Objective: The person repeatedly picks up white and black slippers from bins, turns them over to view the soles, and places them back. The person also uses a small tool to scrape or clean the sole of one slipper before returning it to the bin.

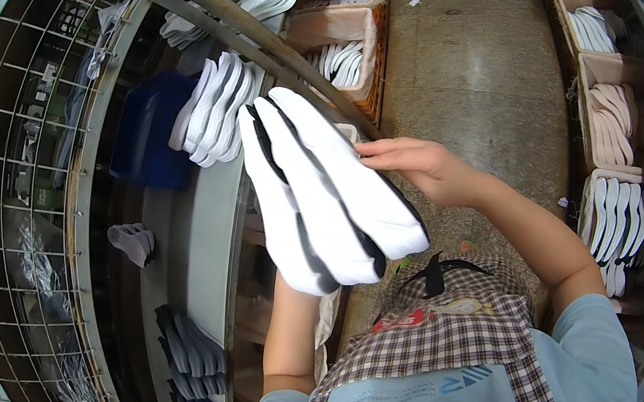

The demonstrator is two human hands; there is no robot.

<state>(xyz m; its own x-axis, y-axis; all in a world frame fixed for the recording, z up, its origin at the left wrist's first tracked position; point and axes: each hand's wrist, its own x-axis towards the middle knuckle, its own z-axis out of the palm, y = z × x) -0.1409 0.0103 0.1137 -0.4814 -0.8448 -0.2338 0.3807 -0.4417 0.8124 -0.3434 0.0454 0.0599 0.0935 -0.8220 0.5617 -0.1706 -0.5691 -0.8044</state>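
Note:
Several white insoles (309, 177) with black undersides are fanned in front of my chest, raised above the floor and tilted. My left forearm (291, 332) runs up beneath them; the insoles hide that hand and its fingers. At their right edge is my right hand (425, 167), its fingers stretched out flat and the tips at the upper insole. Its thumb does not show. Just beyond the held insoles, a row of white insoles (213, 110) stands on the grey shelf (209, 216) beside a blue bin (151, 126).
Cloth-lined baskets of insoles line the left (337, 20) and the right (607, 74), with an aisle floor (479, 74) between. A metal rail (265, 30) crosses the upper left. Wire mesh (15, 150) borders the far left. Dark grey insoles (194, 354) lie low on the shelf.

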